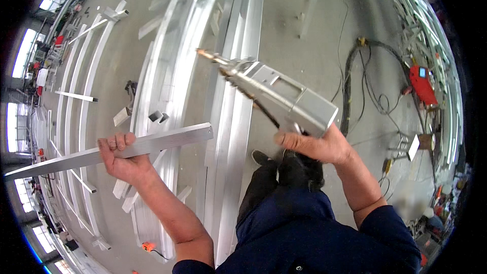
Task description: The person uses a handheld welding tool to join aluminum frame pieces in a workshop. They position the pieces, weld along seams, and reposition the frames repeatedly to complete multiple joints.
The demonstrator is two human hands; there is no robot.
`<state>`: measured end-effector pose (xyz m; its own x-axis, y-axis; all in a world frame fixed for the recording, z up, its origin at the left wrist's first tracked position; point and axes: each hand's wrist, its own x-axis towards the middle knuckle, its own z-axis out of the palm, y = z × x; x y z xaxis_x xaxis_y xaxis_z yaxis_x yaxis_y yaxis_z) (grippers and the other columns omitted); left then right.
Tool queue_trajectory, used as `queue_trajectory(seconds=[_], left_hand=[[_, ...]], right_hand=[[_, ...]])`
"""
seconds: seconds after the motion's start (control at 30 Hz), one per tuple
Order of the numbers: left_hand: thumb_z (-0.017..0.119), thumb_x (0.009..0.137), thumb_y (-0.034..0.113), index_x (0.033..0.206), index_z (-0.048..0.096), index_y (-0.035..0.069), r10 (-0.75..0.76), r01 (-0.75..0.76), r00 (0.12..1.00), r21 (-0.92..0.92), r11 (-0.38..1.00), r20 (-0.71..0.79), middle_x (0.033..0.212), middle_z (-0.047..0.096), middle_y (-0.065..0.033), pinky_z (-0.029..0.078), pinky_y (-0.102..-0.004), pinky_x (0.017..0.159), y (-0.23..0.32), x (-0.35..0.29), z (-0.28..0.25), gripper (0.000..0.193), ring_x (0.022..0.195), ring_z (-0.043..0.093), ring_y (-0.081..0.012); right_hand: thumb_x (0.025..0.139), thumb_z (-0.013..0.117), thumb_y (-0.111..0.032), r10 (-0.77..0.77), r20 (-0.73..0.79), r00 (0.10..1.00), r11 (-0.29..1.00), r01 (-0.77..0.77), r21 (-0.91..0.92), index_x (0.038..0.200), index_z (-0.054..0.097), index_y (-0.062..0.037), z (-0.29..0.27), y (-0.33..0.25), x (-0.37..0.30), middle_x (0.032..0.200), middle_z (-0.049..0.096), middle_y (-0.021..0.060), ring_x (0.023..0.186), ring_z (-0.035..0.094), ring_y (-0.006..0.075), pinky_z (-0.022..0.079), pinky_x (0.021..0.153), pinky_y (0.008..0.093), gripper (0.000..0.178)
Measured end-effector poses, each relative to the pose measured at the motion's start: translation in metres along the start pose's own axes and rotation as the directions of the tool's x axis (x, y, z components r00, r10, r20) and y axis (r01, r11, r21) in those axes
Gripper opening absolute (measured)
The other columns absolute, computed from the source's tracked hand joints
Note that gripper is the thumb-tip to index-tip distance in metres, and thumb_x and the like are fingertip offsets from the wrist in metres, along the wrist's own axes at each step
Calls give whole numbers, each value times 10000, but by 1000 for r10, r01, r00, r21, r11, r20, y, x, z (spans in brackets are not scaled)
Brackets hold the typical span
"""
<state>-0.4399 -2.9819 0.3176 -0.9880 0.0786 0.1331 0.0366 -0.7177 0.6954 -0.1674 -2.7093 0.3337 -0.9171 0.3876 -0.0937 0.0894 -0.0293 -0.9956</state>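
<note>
My left hand (129, 165) is closed around a long silver metal bar (172, 139), its fingers curled over the top edge. The bar slants from the far left rim to its end near the middle. In my right hand (324, 148) is a silver handheld welding gun (299, 99), gripped at its rear underside, thumb along the near side. Its copper-coloured nozzle (204, 53) points up and left, apart from the bar. Below both hands run long shiny metal profiles (236, 106). Short square tube ends (158, 117) lie just beyond the bar.
More long bars (83, 127) lie in a framework on the left. Thick black hoses (349, 78) and thin cables snake over the floor on the right, near a red box with a small screen (422, 85). An orange tool (148, 246) sits at lower left. My shoe (261, 158) is beside the profiles.
</note>
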Motion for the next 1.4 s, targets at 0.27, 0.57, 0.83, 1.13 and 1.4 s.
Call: queue_trajectory(seconds=[0.27, 0.57, 0.83, 1.13, 1.4], left_hand=[[571, 933, 136, 679, 411, 152, -139, 86, 968, -244, 966, -207, 644, 400, 20, 437, -304, 684, -139, -47, 140, 301, 588, 426, -129], [587, 930, 161, 720, 390, 151, -397, 400, 915, -268, 876, 70, 640, 367, 35, 377, -283, 553, -172, -132, 194, 288, 556, 370, -100], [560, 886, 69, 923, 496, 163, -244, 301, 925, -168, 939, 291, 661, 415, 39, 457, -317, 597, -161, -172, 220, 120, 605, 463, -110], [572, 846, 64, 850, 448, 171, -122, 118, 959, 28, 993, 255, 611, 365, 41, 409, -290, 564, -140, -167, 254, 164, 558, 412, -96], [577, 868, 71, 859, 495, 167, -187, 188, 939, 23, 982, 288, 609, 436, 47, 422, -289, 550, -139, -163, 249, 127, 546, 442, -88]], right_hand=[[679, 764, -173, -516, 387, 764, 845, 529, 82, 1229, 461, 42, 150, -57, -11, 945, 629, 232, 861, 642, 425, 521, 765, 501, 664], [763, 708, -351, -390, 835, 388, 672, 740, -30, 730, 688, 17, 148, -53, -40, 741, 663, 191, 771, 663, 371, 536, 744, 486, 370], [822, 615, -176, -623, 686, 377, 533, 846, 19, 963, 574, 11, 49, -39, -39, 932, 631, 205, 811, 652, 375, 531, 679, 440, 237], [691, 856, -114, -584, -460, 669, 776, 294, -558, 1126, 563, -27, -143, 16, -76, 970, 614, 89, 818, 634, 193, 558, 699, 304, 531], [741, 805, -104, -427, -470, 773, 901, 317, -297, 1170, 550, -29, -145, 30, -70, 934, 612, 89, 831, 664, 199, 572, 747, 314, 504]])
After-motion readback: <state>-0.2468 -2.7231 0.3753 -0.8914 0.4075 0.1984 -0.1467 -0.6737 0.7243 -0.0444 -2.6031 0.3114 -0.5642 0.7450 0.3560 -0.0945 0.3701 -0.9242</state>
